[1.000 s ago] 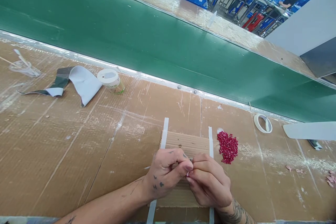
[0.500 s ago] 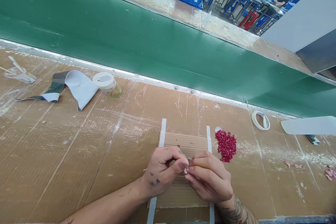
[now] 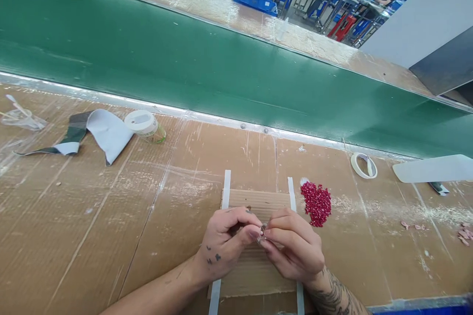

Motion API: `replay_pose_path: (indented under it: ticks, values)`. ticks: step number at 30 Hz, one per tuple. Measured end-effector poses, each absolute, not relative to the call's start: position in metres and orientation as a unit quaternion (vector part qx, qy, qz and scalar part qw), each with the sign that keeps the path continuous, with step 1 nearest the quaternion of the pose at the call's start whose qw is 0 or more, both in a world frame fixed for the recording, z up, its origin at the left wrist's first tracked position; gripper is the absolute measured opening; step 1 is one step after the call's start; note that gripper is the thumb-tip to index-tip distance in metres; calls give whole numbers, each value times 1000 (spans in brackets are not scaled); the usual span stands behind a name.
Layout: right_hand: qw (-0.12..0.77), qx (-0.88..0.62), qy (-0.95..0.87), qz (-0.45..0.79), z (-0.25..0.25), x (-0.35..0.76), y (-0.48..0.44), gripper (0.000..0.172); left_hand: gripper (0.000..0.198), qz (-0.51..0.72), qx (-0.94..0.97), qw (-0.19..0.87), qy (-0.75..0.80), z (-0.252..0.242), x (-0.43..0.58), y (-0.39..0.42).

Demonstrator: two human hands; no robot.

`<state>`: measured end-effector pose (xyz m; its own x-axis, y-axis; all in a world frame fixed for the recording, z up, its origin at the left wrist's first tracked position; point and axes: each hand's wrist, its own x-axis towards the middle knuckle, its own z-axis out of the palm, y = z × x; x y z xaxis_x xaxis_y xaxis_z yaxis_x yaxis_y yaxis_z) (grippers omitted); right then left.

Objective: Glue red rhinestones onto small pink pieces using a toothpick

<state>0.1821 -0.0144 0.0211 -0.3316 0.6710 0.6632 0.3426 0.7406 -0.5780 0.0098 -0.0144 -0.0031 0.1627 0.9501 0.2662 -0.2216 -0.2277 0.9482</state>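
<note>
My left hand (image 3: 226,242) and my right hand (image 3: 295,243) meet fingertip to fingertip over a corrugated cardboard sheet (image 3: 258,275). Between their pinched thumbs and fingers is a small shiny silvery piece (image 3: 262,234) with a curved, ring-like edge. Most of it is hidden by the fingers, so its exact kind cannot be made out. Two white tape strips (image 3: 225,189) run along the sheet's sides. Just beyond my right hand lies a pile of small dark-red beads (image 3: 317,204).
A roll of tape (image 3: 364,166) and a white translucent sheet (image 3: 436,169) lie at right, with pink scraps (image 3: 464,234). At left are a toothpick jar (image 3: 146,125), a folded cloth (image 3: 107,133) and a clear cup (image 3: 22,119). A green belt (image 3: 207,64) runs behind; two people work far off.
The small piece has been turned slightly between my fingertips, and a whitish, red-spotted part shows less now. Both hands stay pinched together. The camera view has shifted a little.
</note>
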Motion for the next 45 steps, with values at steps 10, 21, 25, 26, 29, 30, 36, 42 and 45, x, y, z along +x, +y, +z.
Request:
replay_pose_path:
  ticks: [10,21,25,26,29,30,36,42,45]
  values:
    - [493,-355,-755,247,19,191,-11,15,19,592,576,480,296,2,11,-13]
    - [493,-316,-763,274,20,188,-11,12,16,572,648,436,253,-1,11,-17]
    - [501,-306,-760,278,20,189,-12,11,13,564,666,422,243,4,9,-13]
    - [502,-304,-760,280,19,189,-12,12,12,560,671,422,242,5,9,-13]
    - [502,-300,-762,278,19,190,-11,15,10,551,679,423,236,5,7,-12]
    - [503,-299,-763,275,19,190,-11,16,10,551,680,423,234,5,7,-13]
    - [506,-286,-769,267,21,189,-11,16,12,558,677,422,228,-1,9,-14]
    - [519,-284,-759,271,18,186,-12,13,13,554,670,437,232,-1,10,-15]
    - [528,-288,-747,283,16,184,-13,13,14,552,667,443,231,0,10,-15]
